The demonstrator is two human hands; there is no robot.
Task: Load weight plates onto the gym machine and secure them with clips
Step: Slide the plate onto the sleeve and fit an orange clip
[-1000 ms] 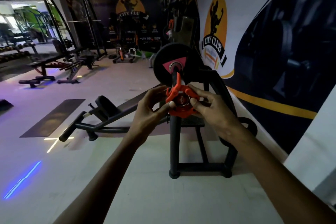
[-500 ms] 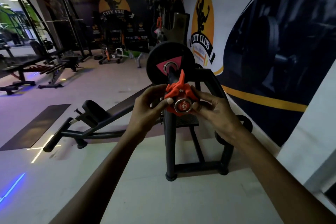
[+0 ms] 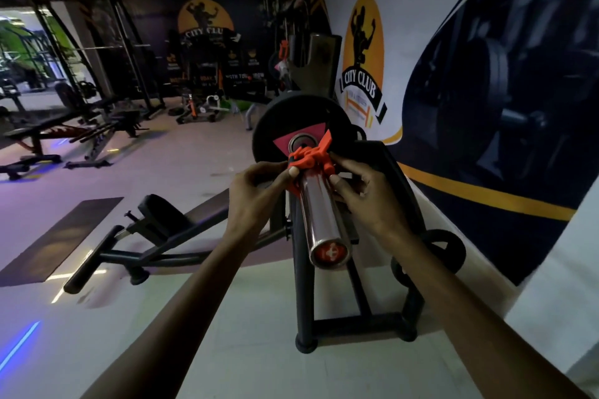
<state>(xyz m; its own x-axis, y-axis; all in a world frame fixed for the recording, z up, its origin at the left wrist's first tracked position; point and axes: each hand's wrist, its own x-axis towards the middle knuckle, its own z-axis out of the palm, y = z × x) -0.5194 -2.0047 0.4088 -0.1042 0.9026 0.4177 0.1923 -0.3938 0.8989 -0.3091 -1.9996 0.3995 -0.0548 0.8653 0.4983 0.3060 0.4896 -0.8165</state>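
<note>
Both hands, left hand (image 3: 256, 186) and right hand (image 3: 363, 191), pinched the stiff, light plastic clip (image 3: 309, 157) by its sides on the smooth, likely slippery steel sleeve (image 3: 319, 214).

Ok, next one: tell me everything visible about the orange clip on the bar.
The orange clip looks like moulded plastic, a collar with a lever tab sticking up to the right. It sits around the chrome sleeve, well in from the sleeve's end cap and close to the black weight plate; contact with the plate cannot be told. The left hand and right hand pinch it from either side.
</note>
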